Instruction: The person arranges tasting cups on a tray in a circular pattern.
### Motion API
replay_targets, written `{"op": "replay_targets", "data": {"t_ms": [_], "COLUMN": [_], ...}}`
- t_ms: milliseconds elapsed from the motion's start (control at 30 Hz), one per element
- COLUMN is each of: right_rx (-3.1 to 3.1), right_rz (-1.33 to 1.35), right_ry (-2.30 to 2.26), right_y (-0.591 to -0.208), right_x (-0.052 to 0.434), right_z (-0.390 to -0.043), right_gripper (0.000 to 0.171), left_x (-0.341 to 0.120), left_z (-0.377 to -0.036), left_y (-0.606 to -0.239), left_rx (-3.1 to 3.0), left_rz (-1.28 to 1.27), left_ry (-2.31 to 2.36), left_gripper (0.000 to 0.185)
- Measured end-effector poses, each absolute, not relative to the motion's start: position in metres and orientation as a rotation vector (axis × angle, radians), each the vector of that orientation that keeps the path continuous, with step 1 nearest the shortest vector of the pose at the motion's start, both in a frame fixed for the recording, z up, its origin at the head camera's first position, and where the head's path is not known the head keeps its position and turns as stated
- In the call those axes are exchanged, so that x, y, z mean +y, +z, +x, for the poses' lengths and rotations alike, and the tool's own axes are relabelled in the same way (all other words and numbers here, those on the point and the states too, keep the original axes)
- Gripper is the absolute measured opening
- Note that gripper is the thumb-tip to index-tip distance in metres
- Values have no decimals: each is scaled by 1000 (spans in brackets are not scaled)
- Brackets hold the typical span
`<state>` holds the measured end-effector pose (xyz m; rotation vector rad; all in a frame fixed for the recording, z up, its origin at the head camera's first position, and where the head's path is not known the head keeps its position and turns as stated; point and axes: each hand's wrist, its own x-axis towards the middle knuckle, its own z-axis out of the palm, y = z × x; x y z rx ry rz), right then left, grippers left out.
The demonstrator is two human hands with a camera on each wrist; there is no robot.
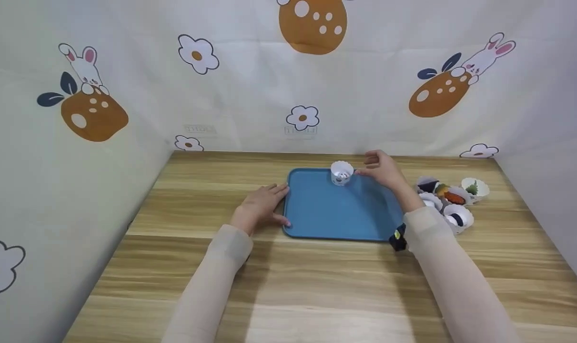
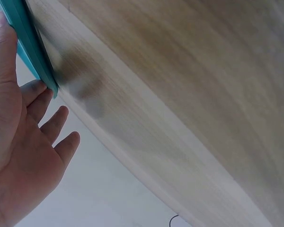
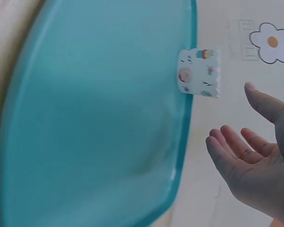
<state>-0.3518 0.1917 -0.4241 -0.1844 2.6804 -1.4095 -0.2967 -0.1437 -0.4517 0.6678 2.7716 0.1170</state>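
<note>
A blue tray (image 1: 336,214) lies on the wooden table. Near its back edge stands a white paper cup (image 1: 341,173) with small printed pictures and something pale inside. My left hand (image 1: 262,205) rests against the tray's left edge, fingers extended and thumb on the rim; in the left wrist view the left hand (image 2: 28,132) touches the tray's teal rim (image 2: 31,42). Beside the cup, my right hand (image 1: 383,170) is spread with nothing in it. The right wrist view shows a gap between the right hand (image 3: 255,156) and the printed cup (image 3: 199,72).
To the right of the tray, several paper cups (image 1: 480,190) stand close together with small food-like pieces inside, partly behind my right forearm. A black object with a yellow mark (image 1: 399,238) is by the right sleeve. Patterned cloth (image 1: 250,95) borders the table's back and sides.
</note>
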Motion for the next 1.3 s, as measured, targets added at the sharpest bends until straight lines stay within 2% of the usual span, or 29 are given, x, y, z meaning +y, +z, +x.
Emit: {"op": "replay_targets", "data": {"t_ms": [500, 1300], "right_rx": [2678, 2676], "right_rz": [-244, -306], "right_ry": [-1439, -1423], "right_y": [-401, -387], "right_x": [213, 249], "right_z": [-334, -307], "right_gripper": [68, 69], "left_x": [-144, -144], "left_z": [-298, -297], "left_y": [-453, -454], "left_rx": [2770, 2772], "left_rz": [657, 671], "left_ry": [71, 105], "left_gripper": [104, 103]}}
